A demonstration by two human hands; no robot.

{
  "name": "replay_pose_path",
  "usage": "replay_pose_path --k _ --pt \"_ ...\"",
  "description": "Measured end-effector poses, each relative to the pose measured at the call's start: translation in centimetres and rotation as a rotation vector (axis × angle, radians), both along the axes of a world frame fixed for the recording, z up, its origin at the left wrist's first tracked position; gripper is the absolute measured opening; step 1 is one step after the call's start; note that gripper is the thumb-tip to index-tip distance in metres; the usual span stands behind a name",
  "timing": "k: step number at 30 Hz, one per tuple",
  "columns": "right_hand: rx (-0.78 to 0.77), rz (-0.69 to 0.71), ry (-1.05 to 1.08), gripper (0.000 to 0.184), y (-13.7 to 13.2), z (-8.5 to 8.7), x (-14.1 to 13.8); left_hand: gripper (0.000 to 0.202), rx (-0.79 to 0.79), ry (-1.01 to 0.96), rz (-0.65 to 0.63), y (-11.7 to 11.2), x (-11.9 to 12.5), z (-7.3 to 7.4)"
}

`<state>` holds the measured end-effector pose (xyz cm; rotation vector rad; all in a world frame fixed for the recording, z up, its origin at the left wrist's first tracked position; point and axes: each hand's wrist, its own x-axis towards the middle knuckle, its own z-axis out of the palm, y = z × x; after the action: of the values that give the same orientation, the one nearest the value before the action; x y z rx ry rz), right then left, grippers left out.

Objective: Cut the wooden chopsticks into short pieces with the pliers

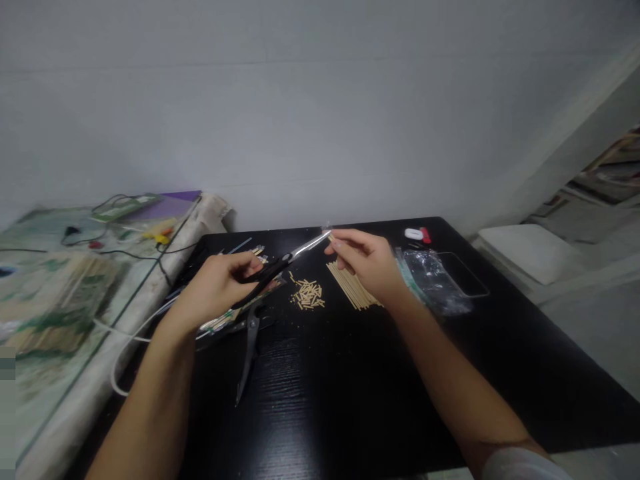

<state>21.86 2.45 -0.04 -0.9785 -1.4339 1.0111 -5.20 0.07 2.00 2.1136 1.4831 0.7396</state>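
My left hand (220,283) is closed round the black handles of a pair of scissors (295,257), whose silver blades point up and right. My right hand (365,260) pinches a thin stick at the blade tips; the stick itself is barely visible. Below the hands on the black table (350,387) lie a small heap of short cut stick pieces (307,295) and a row of longer wooden sticks (350,288), partly under my right hand.
Black pliers (250,347) lie on the table near my left wrist. A clear plastic bag (433,280), a phone (463,273) and a small white and red item (417,234) sit at the right. A cluttered glass-topped surface (75,287) with cables adjoins the left.
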Motion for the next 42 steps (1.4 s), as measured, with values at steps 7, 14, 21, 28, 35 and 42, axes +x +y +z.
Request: replay_pose_path --k 7,14,21,28,35,42 --pt "-0.012 0.012 0.002 0.024 0.3 -0.1 0.2 0.042 -0.014 0.035 0.028 0.2 -0.6 -0.2" --pt "-0.02 0.014 0.024 0.024 0.7 -0.2 0.3 0.024 -0.132 0.508 0.271 3.4 -4.3 -3.3" --pt "-0.046 0.088 0.083 0.024 0.0 -0.1 -0.3 0.008 -0.278 0.689 0.321 5.0 -5.2 -5.6" --pt "-0.031 0.166 0.124 0.014 -0.2 -0.4 -0.8 0.006 -0.37 0.688 0.314 5.7 -4.6 -5.9" --pt "-0.07 0.229 0.036 0.015 -1.1 -0.7 -1.6 0.031 -0.038 0.163 0.14 2.8 -0.9 -2.9" --pt "-0.146 0.381 0.001 0.016 -2.0 -1.1 -2.7 0.025 0.022 -0.407 -0.078 -0.2 3.6 -2.1"
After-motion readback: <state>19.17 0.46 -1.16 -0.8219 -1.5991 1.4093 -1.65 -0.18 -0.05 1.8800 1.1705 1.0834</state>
